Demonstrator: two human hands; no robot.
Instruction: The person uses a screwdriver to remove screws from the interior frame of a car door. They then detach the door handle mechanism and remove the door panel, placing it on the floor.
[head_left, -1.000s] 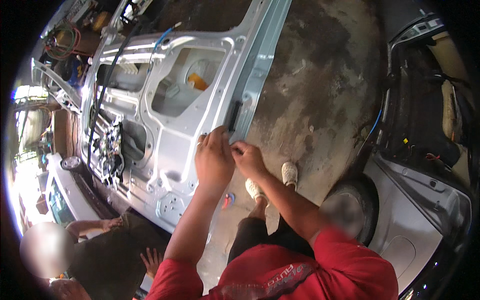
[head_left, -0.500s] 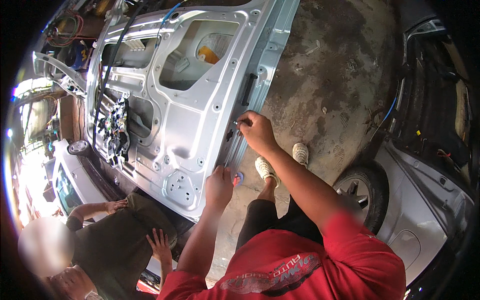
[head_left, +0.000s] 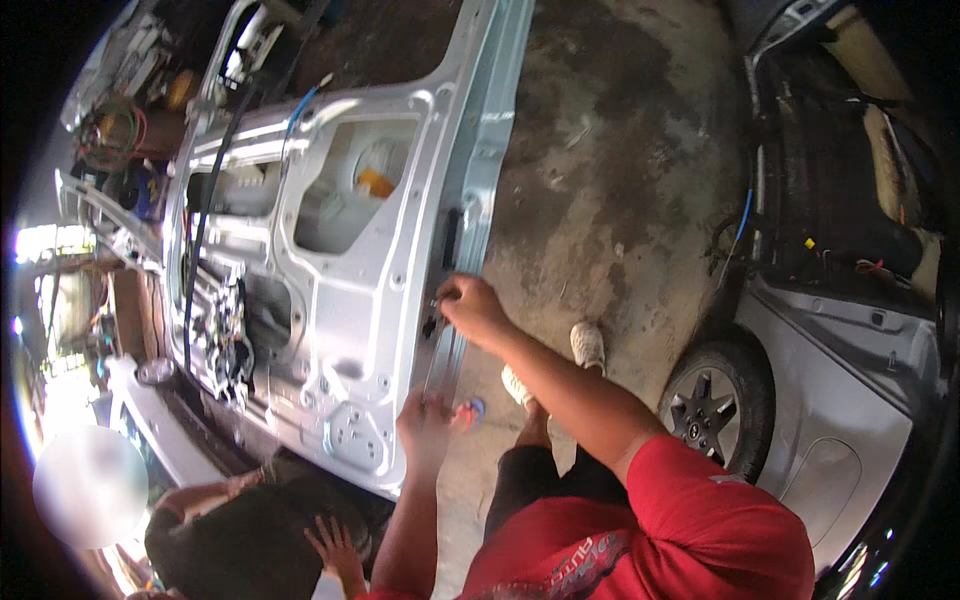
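"Silver stamped-metal vehicle door (head_left: 340,315) with wide cut-out openings: where did you see it?"

"Along the left side of the stained concrete floor (head_left: 620,180), its ribbed face in view and its near end by the worker's left arm. Across from it, well apart, stood a grey car body (head_left: 860,385) with a dark interior and a black-tyred spoked wheel (head_left: 715,412)."

"And who was about?"

"One person in a red short-sleeved shirt (head_left: 720,505), reaching to the door. Another, in a dark shirt (head_left: 235,535), was near its lower left end. A jumbled cluster of black and silver parts (head_left: 228,350) sat at the door's far side."

"What about the hands?"

"The worker's right hand (head_left: 470,307) was at the long edge, just below a narrow black bar (head_left: 452,237). Its fingers were bent inward, but I couldn't tell whether they gripped anything. The left hand (head_left: 424,425) was by the same edge, nearer the body, too blurred to tell whether clenched or loose. Close beside it showed a small red-and-blue object (head_left: 468,413)."
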